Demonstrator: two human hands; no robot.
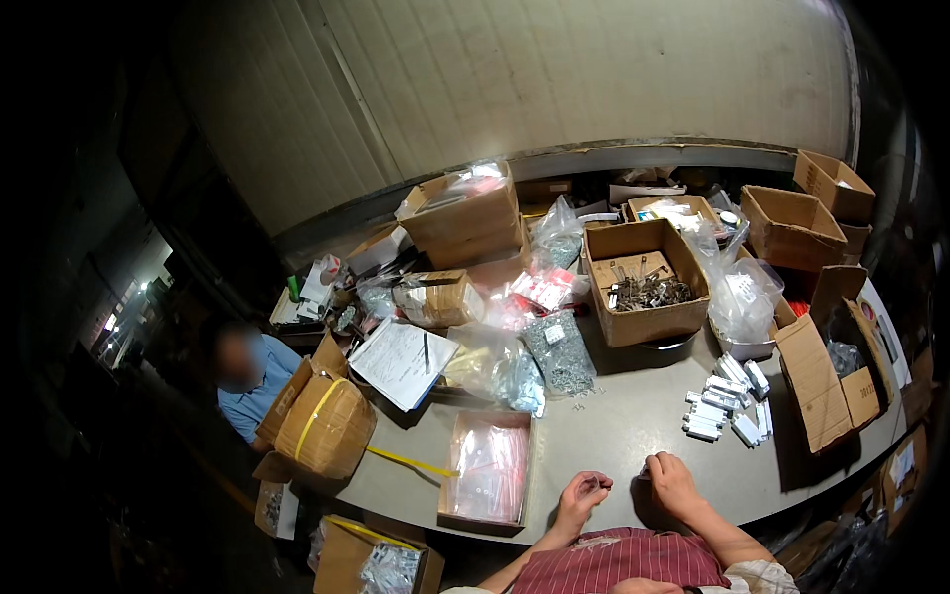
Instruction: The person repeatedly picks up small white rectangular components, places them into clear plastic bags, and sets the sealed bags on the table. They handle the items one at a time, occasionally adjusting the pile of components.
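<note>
My left hand (578, 503) is above the near edge of the grey table, its fingers curled round something small and see-through that I cannot make out. A short gap to the right, my right hand (675, 483) has its fingers pinched together; a small dark bit shows at the fingertips, too small to name. Left of my hands is an open carton of clear plastic bags with red edges (487, 467). Beyond my right hand lie several white and metal block-shaped parts (705, 417) in a loose pile.
A carton of dark metal pieces (645, 295) stands farther back. Next to it is a clear bag of small metal pieces (559, 354). A clipboard with paper and a pen (401, 364), a strapped carton (325, 426) and a seated person (252, 381) are at left. An opened carton (831, 381) stands right.
</note>
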